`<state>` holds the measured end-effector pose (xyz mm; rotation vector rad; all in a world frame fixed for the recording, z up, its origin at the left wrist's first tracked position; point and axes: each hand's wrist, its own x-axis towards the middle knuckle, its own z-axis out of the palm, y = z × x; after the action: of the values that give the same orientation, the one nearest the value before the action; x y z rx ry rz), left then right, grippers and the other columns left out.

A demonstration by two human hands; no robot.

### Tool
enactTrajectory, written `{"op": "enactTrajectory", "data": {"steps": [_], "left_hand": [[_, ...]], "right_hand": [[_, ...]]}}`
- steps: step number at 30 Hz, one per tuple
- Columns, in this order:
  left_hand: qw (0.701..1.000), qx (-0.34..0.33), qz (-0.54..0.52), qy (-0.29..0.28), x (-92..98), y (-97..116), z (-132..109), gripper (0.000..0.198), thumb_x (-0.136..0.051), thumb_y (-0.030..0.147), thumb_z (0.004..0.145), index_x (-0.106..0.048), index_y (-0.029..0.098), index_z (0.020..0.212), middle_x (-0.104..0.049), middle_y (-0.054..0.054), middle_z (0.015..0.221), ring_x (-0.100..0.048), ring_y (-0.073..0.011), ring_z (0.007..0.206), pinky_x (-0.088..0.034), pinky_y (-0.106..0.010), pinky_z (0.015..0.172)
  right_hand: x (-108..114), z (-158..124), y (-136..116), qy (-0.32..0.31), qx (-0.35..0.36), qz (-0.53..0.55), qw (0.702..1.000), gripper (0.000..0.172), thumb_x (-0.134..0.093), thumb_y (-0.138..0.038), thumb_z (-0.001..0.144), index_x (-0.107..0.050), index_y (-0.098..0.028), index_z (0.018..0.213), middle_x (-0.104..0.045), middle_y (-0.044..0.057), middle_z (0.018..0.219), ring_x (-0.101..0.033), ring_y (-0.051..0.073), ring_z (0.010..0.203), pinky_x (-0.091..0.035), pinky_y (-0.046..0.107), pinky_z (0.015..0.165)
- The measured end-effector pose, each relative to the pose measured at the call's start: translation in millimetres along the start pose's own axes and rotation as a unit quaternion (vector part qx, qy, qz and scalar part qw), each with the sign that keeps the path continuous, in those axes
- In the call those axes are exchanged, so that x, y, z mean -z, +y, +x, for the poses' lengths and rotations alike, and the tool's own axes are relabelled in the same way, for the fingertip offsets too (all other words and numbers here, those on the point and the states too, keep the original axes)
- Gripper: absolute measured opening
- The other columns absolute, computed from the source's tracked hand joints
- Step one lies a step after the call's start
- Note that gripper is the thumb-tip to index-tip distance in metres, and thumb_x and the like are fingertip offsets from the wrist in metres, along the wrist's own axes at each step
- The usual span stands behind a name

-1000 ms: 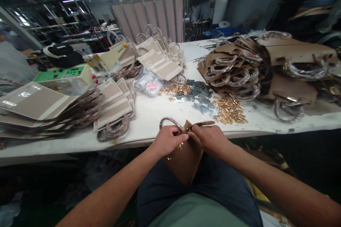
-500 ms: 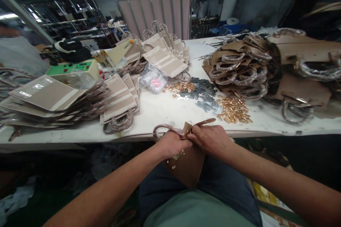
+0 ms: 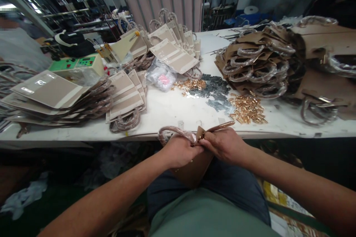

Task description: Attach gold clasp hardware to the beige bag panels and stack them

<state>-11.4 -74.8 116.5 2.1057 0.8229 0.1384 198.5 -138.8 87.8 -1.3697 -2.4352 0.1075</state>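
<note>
A tan leather bag panel (image 3: 191, 170) with a plastic-wrapped handle (image 3: 175, 132) rests on my lap at the front edge of the white table (image 3: 172, 113). My left hand (image 3: 180, 151) is closed on the panel's top edge beside the handle. My right hand (image 3: 225, 143) pinches the same edge from the right, fingertips meeting my left. A small gold fitting shows below my left hand. On the table just beyond lie a heap of gold metal clips (image 3: 247, 108) and a patch of grey metal plates (image 3: 214, 94).
Stacks of beige panels (image 3: 52, 94) lie at the left, more (image 3: 125, 98) in the middle, and a big pile of tan pieces with wrapped handles (image 3: 256, 63) at the right. A green-topped machine (image 3: 78, 64) stands at back left. Another person's sleeve (image 3: 16, 48) is at far left.
The view has tilted down slightly, so the table sits lower. Both hands stay on the panel's top edge, and the panel has been pulled up a little on my lap.
</note>
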Motion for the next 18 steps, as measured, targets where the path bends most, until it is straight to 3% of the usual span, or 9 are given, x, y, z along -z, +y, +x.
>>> {"op": "enactTrajectory", "data": {"steps": [7,12,18], "left_hand": [[0.999,0.004,0.038,0.005,1.8,4.0,1.9,0.027,-0.057,0.034,0.094,-0.079,0.023,0.106,-0.079,-0.007,0.12,-0.069,-0.0296,0.118,-0.047,-0.04,0.111],[0.999,0.024,0.048,0.008,0.8,5.7,-0.4,0.03,-0.057,0.036,0.095,-0.076,0.023,0.114,-0.078,-0.006,0.12,-0.07,-0.0279,0.116,-0.05,-0.037,0.108],[0.995,0.044,0.093,0.012,-0.4,8.5,0.1,0.028,-0.052,0.035,0.097,-0.076,0.022,0.105,-0.079,-0.008,0.113,-0.071,-0.0283,0.111,-0.051,-0.038,0.105]], "right_hand": [[-1.9,0.1,-2.9,0.055,-0.001,0.013,0.998,0.052,-0.026,-0.038,0.117,-0.061,-0.019,0.084,-0.066,0.005,0.072,-0.059,0.02,0.069,-0.035,0.033,0.072],[-8.8,-1.6,-7.7,0.072,-0.011,0.058,0.996,0.05,-0.028,-0.035,0.117,-0.061,-0.019,0.082,-0.065,0.004,0.073,-0.059,0.019,0.071,-0.036,0.034,0.076],[-11.7,-2.0,-17.1,0.073,-0.068,0.1,0.99,0.052,-0.028,-0.04,0.117,-0.059,-0.02,0.08,-0.063,0.003,0.071,-0.057,0.018,0.066,-0.034,0.032,0.069]]}}
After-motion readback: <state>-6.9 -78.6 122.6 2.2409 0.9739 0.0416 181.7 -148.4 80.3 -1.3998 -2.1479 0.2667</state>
